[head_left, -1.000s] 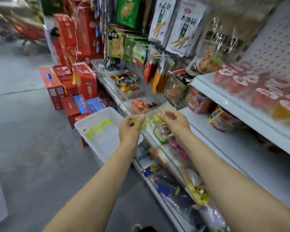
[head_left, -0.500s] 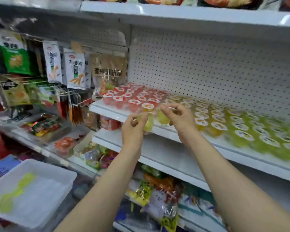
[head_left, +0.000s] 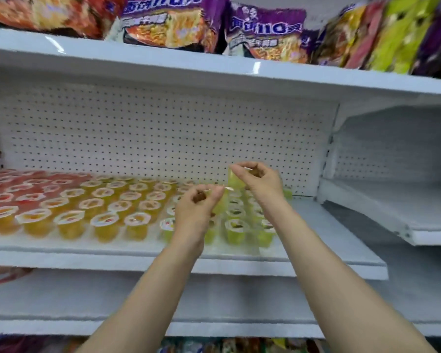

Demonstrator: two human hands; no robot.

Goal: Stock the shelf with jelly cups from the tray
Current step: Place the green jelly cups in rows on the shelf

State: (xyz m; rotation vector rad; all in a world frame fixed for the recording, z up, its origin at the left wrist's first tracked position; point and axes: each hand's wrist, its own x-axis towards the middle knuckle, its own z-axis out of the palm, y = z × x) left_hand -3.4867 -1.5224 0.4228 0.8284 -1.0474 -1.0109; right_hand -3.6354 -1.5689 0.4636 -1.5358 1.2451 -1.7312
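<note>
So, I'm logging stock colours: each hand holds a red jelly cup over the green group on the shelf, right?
Not quite. The head view shows both cups are green, not red: one in the left hand, one in the right hand, held over the green group on the shelf.

Jelly cups (head_left: 105, 220) stand in rows on the shelf (head_left: 316, 258) before me, from its left edge to past the middle; its right end lies bare. My left hand (head_left: 196, 210) and right hand (head_left: 262, 182) hang above the rightmost rows, each pinching a cup. Noodle packets (head_left: 168, 24) lie on the upper shelf (head_left: 138, 64) above.
</note>
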